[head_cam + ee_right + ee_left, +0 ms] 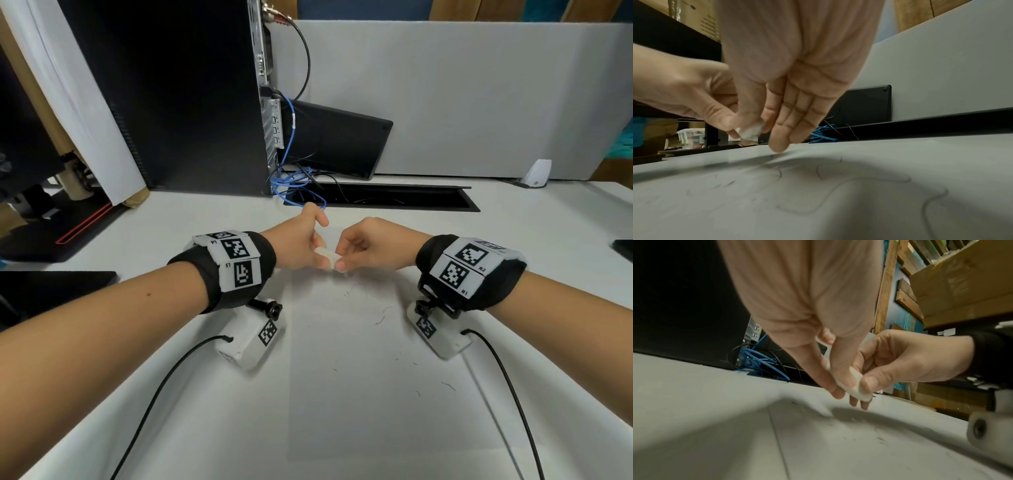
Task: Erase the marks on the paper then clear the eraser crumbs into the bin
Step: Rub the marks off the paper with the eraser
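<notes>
- White eraser (328, 257), a short block, held above the far edge of the paper (370, 394); long axis runs roughly left-right, from one hand to the other.
- Left hand (298, 241) pinches one end between thumb and fingers; right hand (371, 244) pinches the other end with thumb and forefinger. Hands together, both closed on the same block.
- Left wrist view: eraser off the sheet, not touching it; the right hand's free fingers point down toward the paper.
- Right wrist view: looping pencil lines (863, 180) remain on the sheet, lying on the near side of the hands, toward the body.
- Dark crumbs (380, 320) scattered on the paper's right half, nearer the right hand.
- Judgement: erasing not finished; the next stroke means bringing the eraser down and back toward the person. The right hand is better placed for it.
- No bin in view; its direction cannot be told.
</notes>
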